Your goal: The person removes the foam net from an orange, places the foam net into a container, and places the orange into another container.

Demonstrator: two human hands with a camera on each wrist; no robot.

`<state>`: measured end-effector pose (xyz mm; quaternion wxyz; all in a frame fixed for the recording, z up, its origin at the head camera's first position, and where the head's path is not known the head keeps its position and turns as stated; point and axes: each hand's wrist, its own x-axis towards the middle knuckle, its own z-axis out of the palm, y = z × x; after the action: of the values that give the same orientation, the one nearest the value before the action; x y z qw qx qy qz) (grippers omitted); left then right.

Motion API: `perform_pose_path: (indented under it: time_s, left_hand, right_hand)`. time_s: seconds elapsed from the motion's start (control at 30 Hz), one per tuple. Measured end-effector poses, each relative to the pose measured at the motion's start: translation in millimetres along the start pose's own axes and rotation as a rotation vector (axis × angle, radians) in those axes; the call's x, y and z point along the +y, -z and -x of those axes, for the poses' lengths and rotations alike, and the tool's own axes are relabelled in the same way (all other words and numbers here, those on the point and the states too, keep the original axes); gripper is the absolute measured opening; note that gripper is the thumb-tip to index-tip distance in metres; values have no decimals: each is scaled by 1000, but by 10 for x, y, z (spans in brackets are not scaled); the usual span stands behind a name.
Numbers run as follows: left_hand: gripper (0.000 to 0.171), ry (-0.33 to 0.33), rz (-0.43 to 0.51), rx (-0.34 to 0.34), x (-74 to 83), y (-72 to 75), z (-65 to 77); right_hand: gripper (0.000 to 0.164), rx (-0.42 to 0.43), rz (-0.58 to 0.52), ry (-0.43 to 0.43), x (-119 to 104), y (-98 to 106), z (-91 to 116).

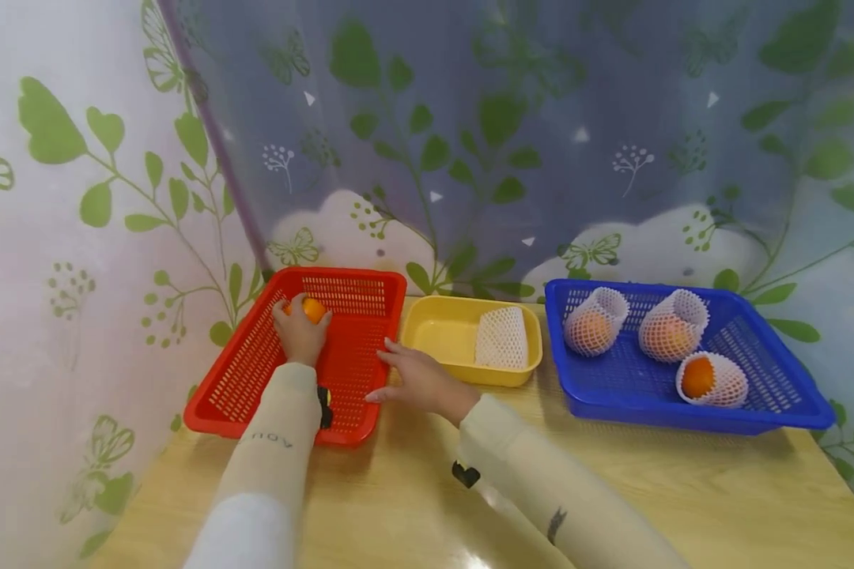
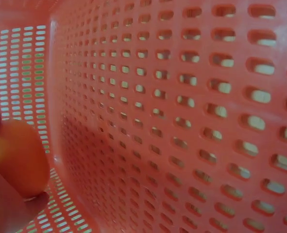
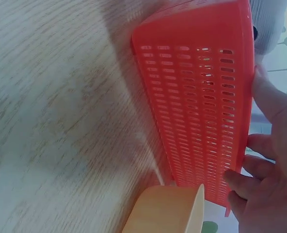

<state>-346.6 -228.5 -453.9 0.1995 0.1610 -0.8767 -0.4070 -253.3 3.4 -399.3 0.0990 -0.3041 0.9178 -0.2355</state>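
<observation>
At the far left corner inside the red basket, my left hand grips an orange. Thumb and fingers lie against the sides of this orange in the left wrist view, near the slotted basket wall. My right hand is at the basket's right rim with its fingers spread and holds nothing. From the right wrist view, the fingertips of the right hand overlap the red rim.
A yellow tray with a white foam net inside stands between the baskets. The blue basket on the right holds several fruits in foam nets, including a netted orange. A patterned curtain hangs behind the wooden table.
</observation>
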Motion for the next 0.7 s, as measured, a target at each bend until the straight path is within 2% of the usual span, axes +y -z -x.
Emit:
perform_pose_path:
  time_s: [0.1,0.17,0.37,0.7]
  left_hand:
    - [56,38,-19,-29,-35,-47,58]
    - [54,54,-24,-18,-54,-56,69]
    - [52,71,-74,-9,-95,-26,70]
    - [63,77,-136,-84,-28,-35,85]
  right_hand:
    - [85,1,3,-11,34,-16,45]
    - [85,10,5,-1,42,-13,48]
    - [85,17,-8,21,20,-8,19]
    - [86,12,-5,-17,38,-32,22]
